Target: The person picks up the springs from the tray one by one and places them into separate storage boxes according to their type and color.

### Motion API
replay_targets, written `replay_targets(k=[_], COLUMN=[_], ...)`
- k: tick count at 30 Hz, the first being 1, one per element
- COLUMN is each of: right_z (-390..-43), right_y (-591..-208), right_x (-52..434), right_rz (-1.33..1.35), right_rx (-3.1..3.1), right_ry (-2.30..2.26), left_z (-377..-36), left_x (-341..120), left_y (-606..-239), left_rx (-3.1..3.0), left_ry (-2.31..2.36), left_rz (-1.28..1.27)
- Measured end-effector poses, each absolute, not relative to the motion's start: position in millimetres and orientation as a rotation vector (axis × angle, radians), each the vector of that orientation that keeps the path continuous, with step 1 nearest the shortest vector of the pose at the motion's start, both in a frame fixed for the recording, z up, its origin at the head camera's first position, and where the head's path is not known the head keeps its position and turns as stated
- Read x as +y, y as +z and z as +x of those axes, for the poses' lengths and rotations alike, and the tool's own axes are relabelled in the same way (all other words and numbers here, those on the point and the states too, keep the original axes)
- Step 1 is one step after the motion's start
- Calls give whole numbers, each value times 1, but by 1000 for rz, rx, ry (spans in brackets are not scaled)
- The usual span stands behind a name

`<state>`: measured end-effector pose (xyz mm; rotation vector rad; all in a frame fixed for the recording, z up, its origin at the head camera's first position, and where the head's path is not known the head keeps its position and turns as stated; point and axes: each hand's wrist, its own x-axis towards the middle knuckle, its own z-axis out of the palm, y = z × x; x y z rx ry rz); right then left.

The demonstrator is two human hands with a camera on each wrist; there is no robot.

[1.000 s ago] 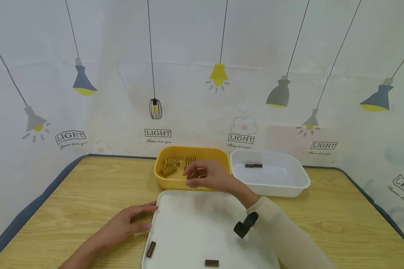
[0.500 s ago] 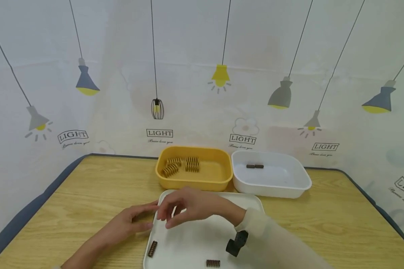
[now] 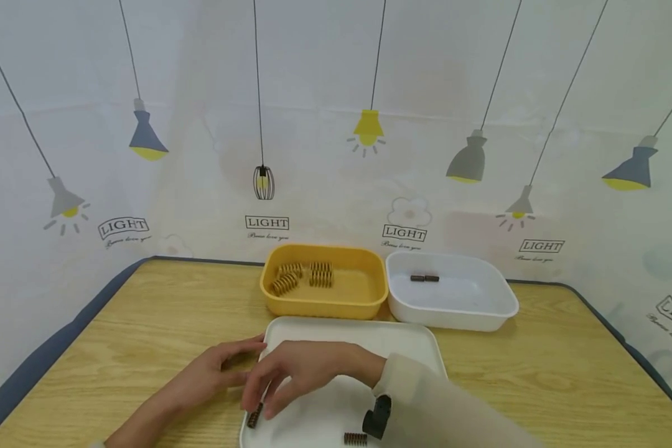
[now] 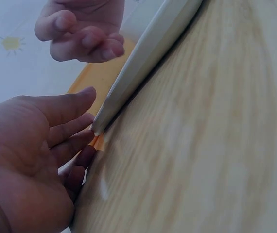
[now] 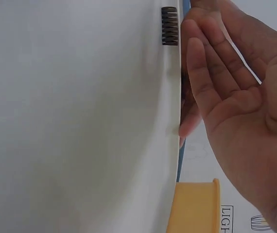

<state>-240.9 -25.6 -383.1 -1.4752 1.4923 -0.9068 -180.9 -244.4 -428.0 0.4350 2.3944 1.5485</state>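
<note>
My right hand (image 3: pixel 308 370) hovers over the left side of a white tray (image 3: pixel 364 330), fingers bent loosely downward. Just below its fingertips lies a dark brown coil spring (image 3: pixel 254 417); the right wrist view shows this spring (image 5: pixel 169 26) apart from the fingers, with nothing held. Relaxed and slightly spread, my left hand (image 3: pixel 204 376) rests by the tray's left edge. In the left wrist view, fingertips of that left hand (image 4: pixel 26 150) touch the tray's corner. Another dark spring (image 3: pixel 355 439) lies on the tray near the bottom of the head view.
Behind the tray stands a yellow bin (image 3: pixel 358 292) with several gold-coloured springs (image 3: pixel 321 274). To its right, touching it, a white bin (image 3: pixel 459 298) holds two dark springs (image 3: pixel 424 279). A wood-grain table (image 3: pixel 549 361) carries everything, with a printed curtain (image 3: pixel 325 124) behind.
My right hand has come from over the yellow bin down and left to the dark spring at the tray's left edge. The left hand stays by the tray.
</note>
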Motion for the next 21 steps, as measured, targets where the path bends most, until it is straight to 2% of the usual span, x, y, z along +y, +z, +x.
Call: replay_targets(k=[14, 21], right_z=[-245, -254], right_y=[-389, -394], right_x=[-23, -14], right_rz=[-1458, -1618], right_rx=[1565, 1802], right_ry=[-883, -697], left_z=[-181, -180], left_x=[-242, -241], left_y=[-428, -427], left_rx=[2399, 2405], left_ry=[1549, 1551], left_rz=[435, 434])
